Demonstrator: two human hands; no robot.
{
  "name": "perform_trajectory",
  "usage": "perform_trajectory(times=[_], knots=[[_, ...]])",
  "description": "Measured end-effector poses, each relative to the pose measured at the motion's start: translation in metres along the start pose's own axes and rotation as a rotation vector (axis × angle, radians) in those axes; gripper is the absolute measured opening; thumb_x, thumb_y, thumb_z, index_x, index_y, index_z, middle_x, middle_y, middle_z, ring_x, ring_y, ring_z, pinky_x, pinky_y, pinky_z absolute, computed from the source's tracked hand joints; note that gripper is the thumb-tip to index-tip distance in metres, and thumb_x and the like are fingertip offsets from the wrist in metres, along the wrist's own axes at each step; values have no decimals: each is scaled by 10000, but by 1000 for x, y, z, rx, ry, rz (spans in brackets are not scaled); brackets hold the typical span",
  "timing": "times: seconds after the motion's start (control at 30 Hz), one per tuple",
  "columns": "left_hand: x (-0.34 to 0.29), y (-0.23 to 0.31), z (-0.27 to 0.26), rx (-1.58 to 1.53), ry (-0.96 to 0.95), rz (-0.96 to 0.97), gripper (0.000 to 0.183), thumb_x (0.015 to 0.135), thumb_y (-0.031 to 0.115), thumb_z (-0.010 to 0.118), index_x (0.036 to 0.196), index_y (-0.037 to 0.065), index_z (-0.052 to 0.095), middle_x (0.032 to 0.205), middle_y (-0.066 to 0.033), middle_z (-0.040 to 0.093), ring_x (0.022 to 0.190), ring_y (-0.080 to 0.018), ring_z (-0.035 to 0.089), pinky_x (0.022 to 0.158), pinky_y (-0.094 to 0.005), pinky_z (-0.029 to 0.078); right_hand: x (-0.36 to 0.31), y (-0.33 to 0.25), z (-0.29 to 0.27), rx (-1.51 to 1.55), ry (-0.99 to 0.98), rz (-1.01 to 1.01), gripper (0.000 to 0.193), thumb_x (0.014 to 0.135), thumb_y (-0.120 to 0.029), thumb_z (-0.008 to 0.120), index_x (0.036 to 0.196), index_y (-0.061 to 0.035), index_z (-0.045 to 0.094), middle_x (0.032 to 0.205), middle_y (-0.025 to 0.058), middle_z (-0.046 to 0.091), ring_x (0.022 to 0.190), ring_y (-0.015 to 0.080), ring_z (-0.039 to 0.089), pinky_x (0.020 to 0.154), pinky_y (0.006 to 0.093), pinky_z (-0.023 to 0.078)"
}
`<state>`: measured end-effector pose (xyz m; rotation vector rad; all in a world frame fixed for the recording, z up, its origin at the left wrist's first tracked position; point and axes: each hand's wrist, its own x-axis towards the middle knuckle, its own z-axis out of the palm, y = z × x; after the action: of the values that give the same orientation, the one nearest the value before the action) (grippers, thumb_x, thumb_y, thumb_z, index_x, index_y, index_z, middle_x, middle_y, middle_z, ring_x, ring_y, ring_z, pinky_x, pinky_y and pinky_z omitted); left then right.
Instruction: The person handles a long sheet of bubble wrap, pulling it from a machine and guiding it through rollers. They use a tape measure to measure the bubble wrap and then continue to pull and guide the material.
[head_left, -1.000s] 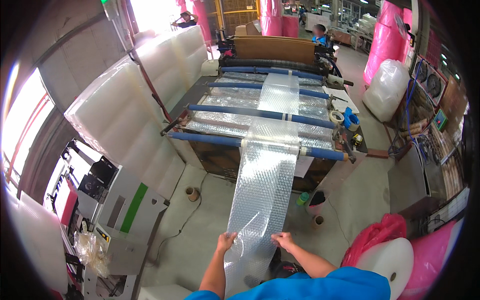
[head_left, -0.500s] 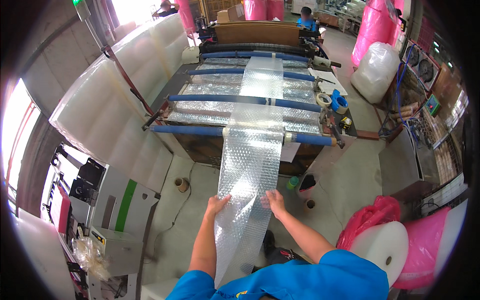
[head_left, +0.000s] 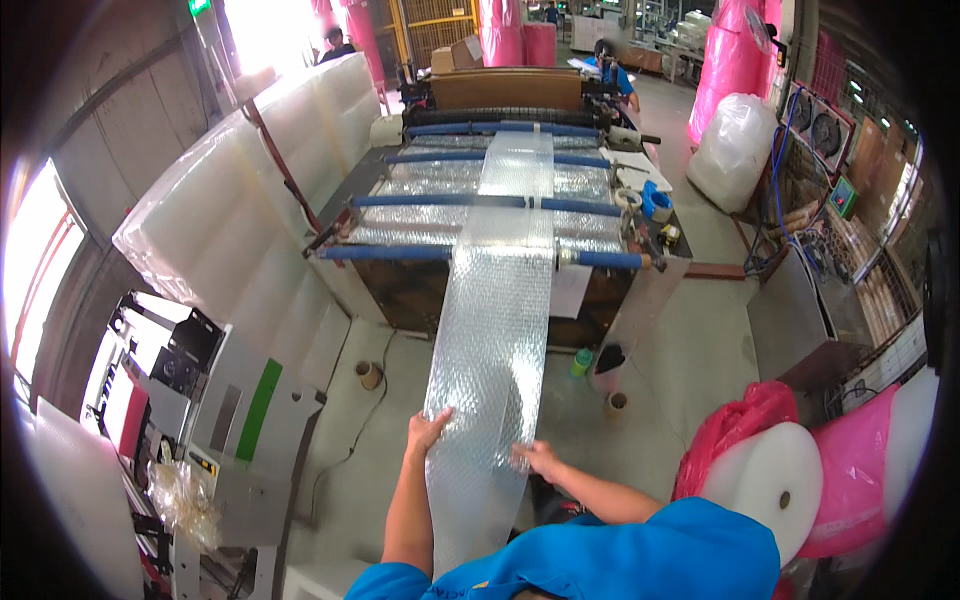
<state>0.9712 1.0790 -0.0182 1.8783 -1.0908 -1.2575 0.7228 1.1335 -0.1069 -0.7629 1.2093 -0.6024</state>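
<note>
A long clear bubble wrap strip [head_left: 490, 345] runs from the machine's blue-covered bars down toward my body. My left hand [head_left: 430, 430] grips its left edge, thumb on top and the other fingers mostly hidden beneath. On the opposite edge, slightly nearer to me, my right hand [head_left: 537, 460] pinches the film between thumb and fingers. Between the hands the strip stays spread out, and its lower end passes out of sight by my blue shirt. Upstream it crosses the front blue bar [head_left: 390, 253] near its middle.
A wrapped white stack [head_left: 230, 210] stands left of the machine. A grey machine with a green stripe [head_left: 258, 410] is nearer left. White foam roll [head_left: 760, 485] and pink rolls lie at right. Cardboard tubes, a green bottle [head_left: 581, 362] and a cable [head_left: 350, 440] are on the floor. Two people are beyond.
Both hands have moved nearer my body, the right one more and inward to the left. Both keep hold of the bubble wrap. The camera view has shifted slightly.
</note>
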Motion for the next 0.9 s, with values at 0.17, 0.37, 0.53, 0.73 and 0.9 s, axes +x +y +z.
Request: perform_trajectory(times=[0.17,0.37,0.53,0.73,0.9], knots=[[-54,-42,-6,88,-73,-57,668,603,429,687,1029,-39,475,949,-161,562,890,-223,546,740,-322,437,-29,9,3,-46,5,-10,280,774,-264,576,922,-32,525,778,29,587,701,95,553,536,241,442],[-94,-20,4,532,139,-84,813,551,518,681,1080,-41,420,1035,-236,505,965,-304,512,807,-352,405,-45,7,10,-178,38,-131,179,784,-240,566,847,-78,525,787,19,585,631,102,540,534,237,449],[-77,-75,-24,11,-257,26,455,704,281,641,1006,-33,512,936,-101,576,844,-161,539,765,-296,411,-52,13,3,45,-22,-31,246,805,-258,529,939,-59,471,859,69,570,754,162,555,627,328,490],[-89,-75,-25,258,11,76,431,661,298,670,938,-16,565,807,-99,609,738,-165,566,669,-304,445,-72,7,26,124,-34,-57,265,803,-267,531,944,-50,474,872,75,573,761,180,559,648,337,488],[-92,-100,-8,144,9,22,475,629,353,686,901,-21,579,813,-100,607,738,-173,564,680,-308,441,-53,20,12,55,-15,-4,284,797,-278,541,959,-49,495,886,64,578,770,169,558,669,331,479]])
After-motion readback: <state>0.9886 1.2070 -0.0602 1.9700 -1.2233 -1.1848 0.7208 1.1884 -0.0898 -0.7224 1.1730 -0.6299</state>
